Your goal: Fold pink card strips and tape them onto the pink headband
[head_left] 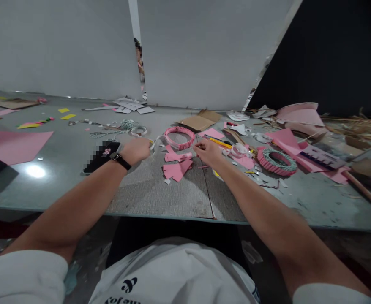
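My left hand (pixel 137 150), with a black watch at the wrist, is curled closed around a white tape roll (pixel 151 145) on the table. My right hand (pixel 208 152) is pinched shut beside pink paper scraps (pixel 175 164); what its fingers hold is too small to make out. A pink folded-paper ring (pixel 179 137) lies just beyond and between both hands. A second ring of pink and green paper (pixel 277 161) sits to the right of my right hand.
A large pink sheet (pixel 11 145) and a dark phone (pixel 101 156) lie at left. Cardboard (pixel 200 121), a yellow pencil (pixel 219 142), pink sheets (pixel 296 114) and dry sticks (pixel 356 124) clutter the right. White panels stand behind; a person shows in the gap.
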A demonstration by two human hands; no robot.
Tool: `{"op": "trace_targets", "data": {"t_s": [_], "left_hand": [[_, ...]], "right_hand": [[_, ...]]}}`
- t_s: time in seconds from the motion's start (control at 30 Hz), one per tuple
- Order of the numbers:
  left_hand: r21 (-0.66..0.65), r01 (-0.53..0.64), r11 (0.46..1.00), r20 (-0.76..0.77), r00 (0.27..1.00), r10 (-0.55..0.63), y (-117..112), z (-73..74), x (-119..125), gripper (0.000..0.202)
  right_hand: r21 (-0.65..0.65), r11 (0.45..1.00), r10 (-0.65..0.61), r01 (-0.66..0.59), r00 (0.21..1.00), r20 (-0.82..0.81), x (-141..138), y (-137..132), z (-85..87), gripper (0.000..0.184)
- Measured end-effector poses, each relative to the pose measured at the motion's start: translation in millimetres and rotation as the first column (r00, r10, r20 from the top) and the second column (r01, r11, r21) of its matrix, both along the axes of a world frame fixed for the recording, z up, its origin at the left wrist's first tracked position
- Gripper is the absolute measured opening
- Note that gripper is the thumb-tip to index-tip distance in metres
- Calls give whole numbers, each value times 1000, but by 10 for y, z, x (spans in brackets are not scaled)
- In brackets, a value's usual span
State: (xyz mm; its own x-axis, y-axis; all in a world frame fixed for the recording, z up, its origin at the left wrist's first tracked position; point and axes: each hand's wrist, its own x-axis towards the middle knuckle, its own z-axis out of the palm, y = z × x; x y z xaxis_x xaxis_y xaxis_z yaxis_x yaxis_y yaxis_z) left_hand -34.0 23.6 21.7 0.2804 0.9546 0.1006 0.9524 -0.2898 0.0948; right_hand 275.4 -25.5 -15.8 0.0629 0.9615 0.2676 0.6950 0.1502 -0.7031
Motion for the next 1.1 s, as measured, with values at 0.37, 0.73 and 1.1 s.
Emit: {"op": "trace_targets", "data": {"t_s": [0.37,0.73,1.1], "left_hand": [[191,131,973,549,807,-216,-218,172,260,15],[93,751,654,847,286,-448,-588,37,478,47],[118,673,730,589,544,-597,-547,90,417,24]], "right_hand": [[270,953,146,-141,989,2,-158,-145,10,35],[443,840,322,-314,945,60,-271,-350,125,65],[515,812,285,-275,957,63,-241,-324,114,46]]}}
